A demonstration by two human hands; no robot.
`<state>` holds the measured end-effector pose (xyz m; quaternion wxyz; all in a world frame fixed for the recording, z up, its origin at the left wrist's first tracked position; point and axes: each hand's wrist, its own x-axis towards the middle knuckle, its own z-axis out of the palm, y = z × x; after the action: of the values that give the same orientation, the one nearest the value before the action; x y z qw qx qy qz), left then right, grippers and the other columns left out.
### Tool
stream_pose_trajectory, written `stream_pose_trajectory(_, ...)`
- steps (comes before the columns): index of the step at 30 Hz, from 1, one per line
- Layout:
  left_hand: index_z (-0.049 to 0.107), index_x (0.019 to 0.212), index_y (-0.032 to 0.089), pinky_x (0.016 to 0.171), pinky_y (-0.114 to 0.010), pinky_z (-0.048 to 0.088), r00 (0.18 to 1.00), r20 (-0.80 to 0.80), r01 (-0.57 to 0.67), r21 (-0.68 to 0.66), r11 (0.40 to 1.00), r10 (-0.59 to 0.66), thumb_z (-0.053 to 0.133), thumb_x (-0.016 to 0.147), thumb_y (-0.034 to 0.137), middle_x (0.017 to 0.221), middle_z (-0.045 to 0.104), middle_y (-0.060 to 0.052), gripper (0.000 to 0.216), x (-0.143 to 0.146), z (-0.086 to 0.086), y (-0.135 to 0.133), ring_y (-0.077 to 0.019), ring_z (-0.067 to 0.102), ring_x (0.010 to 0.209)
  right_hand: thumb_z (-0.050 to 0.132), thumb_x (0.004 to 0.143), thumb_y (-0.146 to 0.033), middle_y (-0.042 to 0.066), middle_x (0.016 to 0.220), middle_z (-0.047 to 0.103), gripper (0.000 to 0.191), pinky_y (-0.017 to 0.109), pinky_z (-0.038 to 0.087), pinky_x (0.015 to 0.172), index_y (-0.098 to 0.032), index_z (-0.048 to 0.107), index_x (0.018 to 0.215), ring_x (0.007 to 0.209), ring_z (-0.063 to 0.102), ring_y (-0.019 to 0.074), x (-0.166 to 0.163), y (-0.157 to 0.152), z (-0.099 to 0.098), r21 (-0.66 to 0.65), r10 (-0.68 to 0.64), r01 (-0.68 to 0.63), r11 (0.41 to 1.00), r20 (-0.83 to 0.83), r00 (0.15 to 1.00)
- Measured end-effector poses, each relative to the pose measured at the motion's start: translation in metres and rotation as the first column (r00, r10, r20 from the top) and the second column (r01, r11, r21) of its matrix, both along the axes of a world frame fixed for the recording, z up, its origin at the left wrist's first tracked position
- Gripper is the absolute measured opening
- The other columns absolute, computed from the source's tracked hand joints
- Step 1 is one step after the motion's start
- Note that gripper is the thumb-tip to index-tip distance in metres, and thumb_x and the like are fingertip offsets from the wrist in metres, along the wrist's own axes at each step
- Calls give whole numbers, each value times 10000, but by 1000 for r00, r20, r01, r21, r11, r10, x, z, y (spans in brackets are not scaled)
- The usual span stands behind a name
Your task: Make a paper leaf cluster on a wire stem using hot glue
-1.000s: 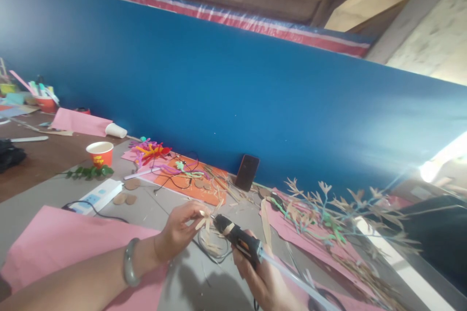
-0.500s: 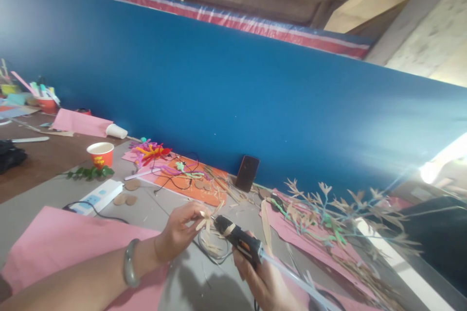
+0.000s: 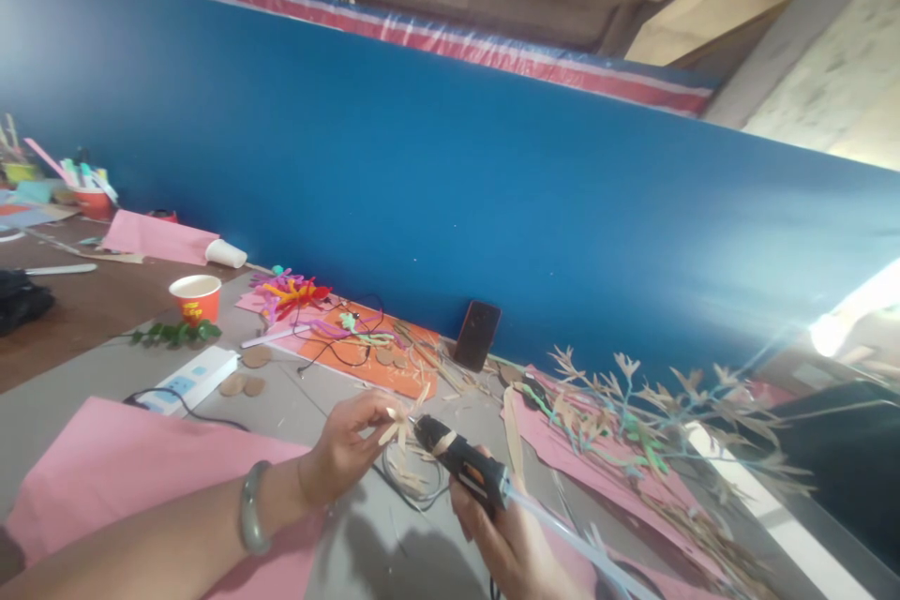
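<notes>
Blue board (image 3: 450,169) backs the surface (image 3: 337,572); far left, a red cup (image 3: 92,204) holds pens (image 3: 88,175), and a white cup (image 3: 225,253) lies tipped. Left hand (image 3: 347,445) pinches pale strips (image 3: 402,432) beside the tip of a glue gun (image 3: 470,469) gripped by the right hand (image 3: 510,544).

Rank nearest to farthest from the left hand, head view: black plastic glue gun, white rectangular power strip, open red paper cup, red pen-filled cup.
1. Black plastic glue gun: just right of the left hand.
2. White rectangular power strip: left of the hand.
3. Open red paper cup: left, beyond strip.
4. Red pen-filled cup: far left.
</notes>
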<state>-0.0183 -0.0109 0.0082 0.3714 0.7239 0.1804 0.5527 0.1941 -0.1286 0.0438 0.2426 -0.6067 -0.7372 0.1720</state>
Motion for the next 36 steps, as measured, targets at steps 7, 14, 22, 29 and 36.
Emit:
stream_pose_trajectory(7,651,837,159,742,-269,493,999,38,7,-6,1000,-6,577,873,232,863,673,-89,110,0,2,-2,-185,624,825,367,986,-371,3,704,564,225,266,431,571,-226,472,850,610,516,155,-2,0,2,22,27,-27,999,-6,1000)
stream_pose_trajectory(14,656,835,159,735,-263,483,1000,16,-4,3,1000,4,585,871,245,873,680,-90,118,-1,4,-2,-178,614,818,365,978,-356,-11,642,536,249,250,399,519,-229,440,778,545,499,140,-13,2,19,127,50,-56,990,49,998)
stream_pose_trajectory(22,659,812,156,727,-261,487,998,62,16,-20,1000,-15,577,881,271,856,677,-96,158,1,0,-2,-184,618,819,370,974,-336,-2,665,544,239,251,406,527,-227,461,782,564,518,145,-14,3,18,227,33,-55,972,99,995)
stream_pose_trajectory(29,645,812,157,733,-271,488,999,36,5,-7,1000,-5,587,870,253,862,674,-95,125,0,0,-1,-183,615,812,384,971,-326,-11,638,535,240,245,389,511,-226,446,761,540,497,135,-16,2,22,218,54,-70,973,82,995)
stream_pose_trajectory(36,645,811,160,724,-264,484,999,31,13,-4,1000,-12,584,871,236,840,670,-86,114,0,3,-2,-177,615,797,394,963,-340,0,664,556,234,254,421,540,-227,450,765,581,526,151,-17,3,24,220,36,-52,974,75,997)
